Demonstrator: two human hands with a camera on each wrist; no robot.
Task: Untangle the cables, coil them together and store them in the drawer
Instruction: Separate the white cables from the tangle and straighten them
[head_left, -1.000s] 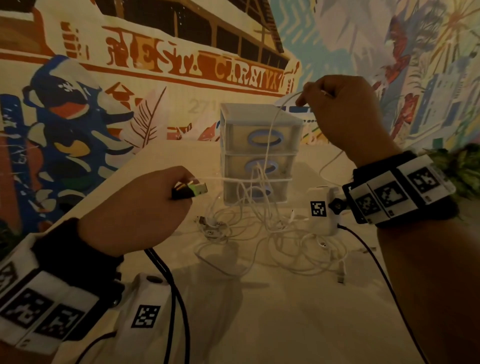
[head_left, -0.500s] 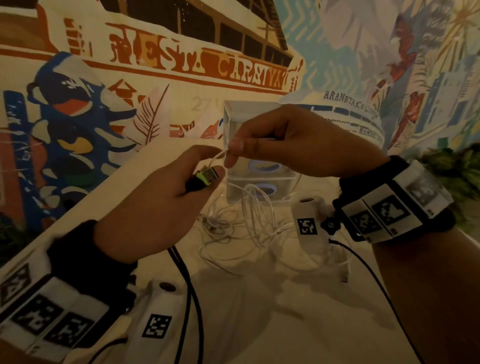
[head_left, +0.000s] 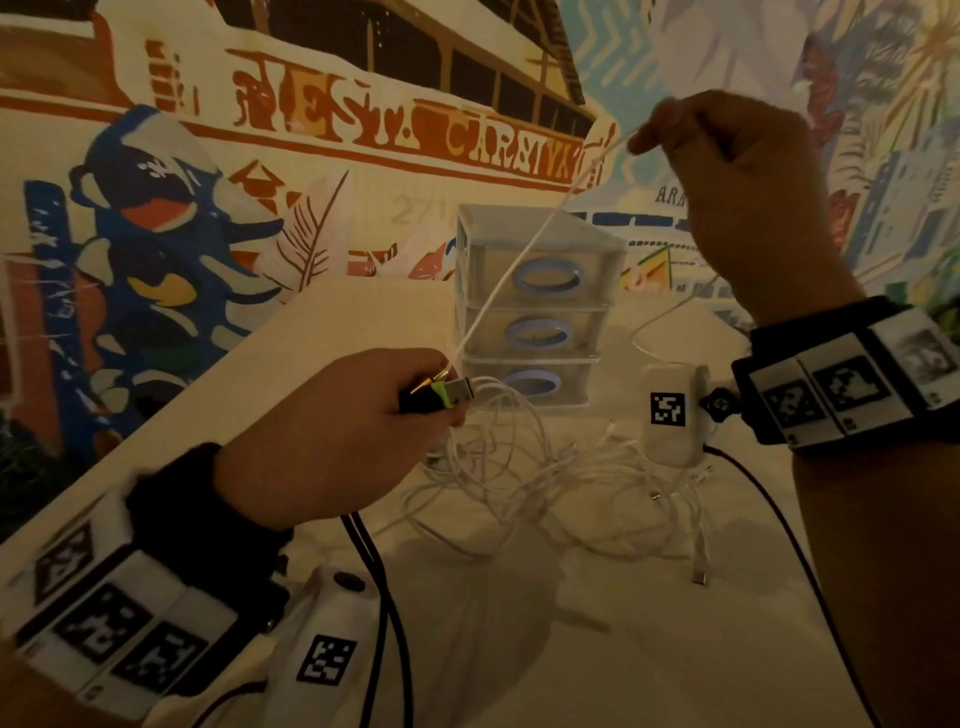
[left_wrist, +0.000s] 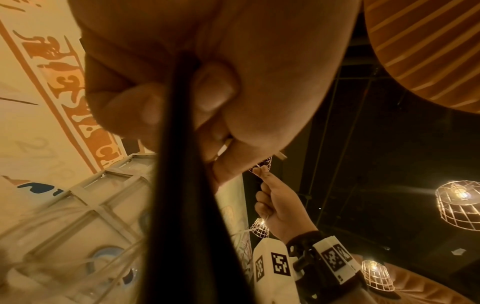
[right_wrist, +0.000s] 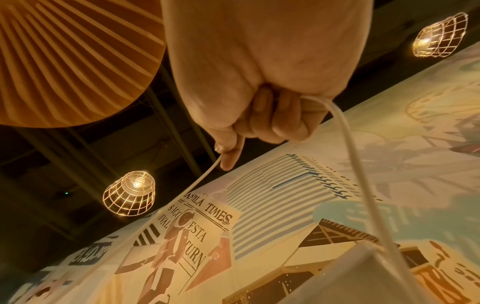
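The left hand (head_left: 332, 441) is gripping a plug (head_left: 439, 395) low over the table (head_left: 597, 649), fingers curled tight around it, and also pinching the near end of a white cable (head_left: 524, 254) at its fingertips. The right hand (head_left: 737, 171) is raised toward 1 o'clock, thumb and forefinger pinching that cable while the other fingers are folding over its slack. The stretch between the hands is running taut, probably so this one cable is being drawn straight and told apart from the rest.

The tangle (head_left: 545, 483) of white cables is lying on the table at 12 o'clock from the left hand, just in front of the drawers (head_left: 535, 306) (three in a stack, all looking closed). A loose connector (head_left: 698, 574) is trailing out of the tangle toward 4 o'clock.

In the way: the taut cable is crossing in front of the top drawer, and its far slack is hanging down from the right hand toward the table behind, so it may be snagging in the heap. A black lead (head_left: 374, 571) is hanging below the left wrist, close to the tangle's near edge. No drawer is open yet, so storing seems far off.
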